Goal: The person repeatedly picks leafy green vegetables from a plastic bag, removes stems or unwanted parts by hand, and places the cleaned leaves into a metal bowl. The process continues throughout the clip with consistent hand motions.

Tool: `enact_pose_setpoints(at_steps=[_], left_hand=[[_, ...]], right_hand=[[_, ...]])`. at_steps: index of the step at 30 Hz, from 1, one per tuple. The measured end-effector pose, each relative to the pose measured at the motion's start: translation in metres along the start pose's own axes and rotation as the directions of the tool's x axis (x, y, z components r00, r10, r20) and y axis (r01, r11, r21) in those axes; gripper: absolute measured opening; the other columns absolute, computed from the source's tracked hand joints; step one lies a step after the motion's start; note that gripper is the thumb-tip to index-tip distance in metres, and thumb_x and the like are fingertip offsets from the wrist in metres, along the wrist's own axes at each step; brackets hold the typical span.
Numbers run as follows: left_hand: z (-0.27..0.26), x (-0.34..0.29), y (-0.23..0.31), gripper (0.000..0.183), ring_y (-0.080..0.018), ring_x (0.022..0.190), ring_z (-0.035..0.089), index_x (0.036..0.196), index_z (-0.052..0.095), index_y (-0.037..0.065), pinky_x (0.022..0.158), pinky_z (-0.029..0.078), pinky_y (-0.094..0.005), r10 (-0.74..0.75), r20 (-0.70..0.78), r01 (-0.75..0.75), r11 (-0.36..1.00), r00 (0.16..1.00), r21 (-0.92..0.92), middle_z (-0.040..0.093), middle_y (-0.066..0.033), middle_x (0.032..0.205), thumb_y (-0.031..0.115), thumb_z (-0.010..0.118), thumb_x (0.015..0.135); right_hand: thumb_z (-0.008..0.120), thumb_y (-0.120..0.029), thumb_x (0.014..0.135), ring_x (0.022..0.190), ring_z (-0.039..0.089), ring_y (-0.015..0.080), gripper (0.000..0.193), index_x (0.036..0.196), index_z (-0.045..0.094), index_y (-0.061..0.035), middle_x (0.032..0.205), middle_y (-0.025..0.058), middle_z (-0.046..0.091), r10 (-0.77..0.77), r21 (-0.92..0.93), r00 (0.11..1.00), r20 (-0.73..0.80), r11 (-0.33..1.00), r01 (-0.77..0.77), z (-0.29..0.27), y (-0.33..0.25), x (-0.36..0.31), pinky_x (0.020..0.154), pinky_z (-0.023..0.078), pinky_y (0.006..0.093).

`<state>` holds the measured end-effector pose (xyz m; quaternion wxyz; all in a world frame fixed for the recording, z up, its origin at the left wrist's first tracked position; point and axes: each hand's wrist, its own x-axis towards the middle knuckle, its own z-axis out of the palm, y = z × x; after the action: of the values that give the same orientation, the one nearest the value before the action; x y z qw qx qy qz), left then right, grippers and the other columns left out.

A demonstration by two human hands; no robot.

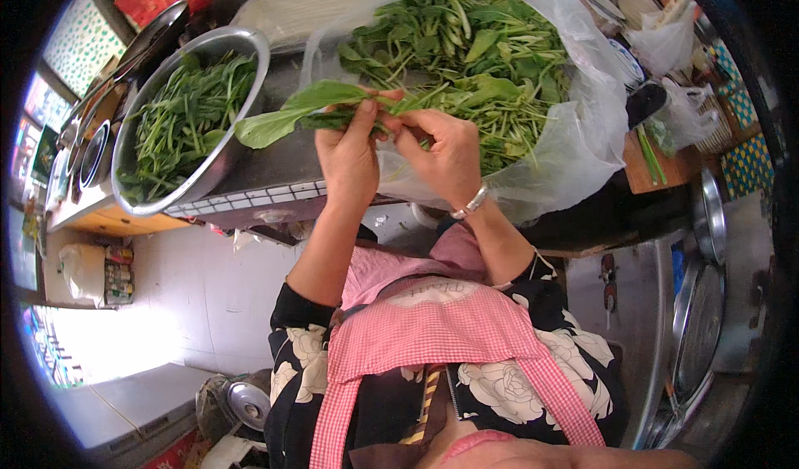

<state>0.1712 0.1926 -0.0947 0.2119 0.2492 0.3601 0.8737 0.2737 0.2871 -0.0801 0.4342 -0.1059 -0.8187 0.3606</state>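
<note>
Both hands meet above the counter's front edge around a sprig of leafy greens. My left hand is closed on its stems, and broad leaves stick out to the left. The fingers of my right hand pinch the sprig's other end, close beside the left thumb. Under and beyond the right hand lies an opened clear plastic bag with a heap of loose greens in it. To the left stands a metal basin holding more greens.
A wooden cutting board with green stalks lies at the right, near small plastic bags. Pans stand behind the basin. A tiled strip edges the counter. Metal pans lean at the lower right.
</note>
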Motion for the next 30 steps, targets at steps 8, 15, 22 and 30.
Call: enact_pose_setpoints(at_steps=[8, 15, 22, 30], left_hand=[[-0.007, 0.002, 0.028, 0.025, -0.0182, 0.089, 0.065, 0.128, 0.062, -0.001, 0.077, 0.054, -0.0308, -0.111, -0.014, 0.112, 0.989, 0.994, 0.101, 0.069, -0.0128, 0.114, 0.004, 0.064, 0.103], [-0.02, 0.0, 0.086, 0.014, -0.0091, 0.068, 0.058, 0.109, 0.068, 0.001, 0.061, 0.044, -0.0226, 0.062, 0.082, -0.099, 0.805, 0.995, 0.585, 0.071, -0.0075, 0.088, 0.012, 0.069, 0.101], [-0.141, 0.079, 0.244, 0.032, -0.0298, 0.082, 0.072, 0.124, 0.068, 0.013, 0.073, 0.053, -0.0425, 0.454, 0.207, 0.044, -0.483, 0.867, 0.874, 0.077, -0.0101, 0.095, 0.028, 0.071, 0.096], [-0.166, 0.071, 0.256, 0.056, -0.0324, 0.137, 0.056, 0.146, 0.058, 0.023, 0.109, 0.049, -0.0467, 0.33, 0.136, 0.175, -0.756, 0.934, 0.63, 0.056, -0.0109, 0.153, 0.015, 0.071, 0.092]], right_hand=[[0.068, -0.012, 0.084, 0.063, 0.068, 0.012, 0.018, 0.088, 0.076, 0.004, 0.068, 0.011, 0.072, 0.228, 0.44, 0.972, 0.062, 0.868, -0.232, 0.009, -0.004, -0.003, 0.057, 0.052, 0.0301], [0.065, -0.007, 0.094, 0.064, 0.069, 0.0105, 0.017, 0.097, 0.077, 0.004, 0.077, 0.0078, 0.075, 0.275, 0.444, 0.958, -0.077, 0.87, -0.214, -0.046, 0.034, 0.059, 0.059, 0.057, 0.0239], [0.069, -0.011, 0.087, 0.101, 0.072, 0.0313, 0.038, 0.122, 0.077, -0.0208, 0.122, 0.0089, 0.071, 0.071, -0.553, 0.972, 0.222, 0.831, 0.065, -0.067, 0.062, 0.072, 0.089, 0.06, 0.0437], [0.058, -0.01, 0.094, 0.104, 0.071, 0.0354, 0.045, 0.137, 0.068, -0.0217, 0.113, 0.0142, 0.075, 0.219, -0.673, 0.831, 0.511, 0.704, 0.228, 0.009, 0.086, 0.102, 0.089, 0.057, 0.0487]])
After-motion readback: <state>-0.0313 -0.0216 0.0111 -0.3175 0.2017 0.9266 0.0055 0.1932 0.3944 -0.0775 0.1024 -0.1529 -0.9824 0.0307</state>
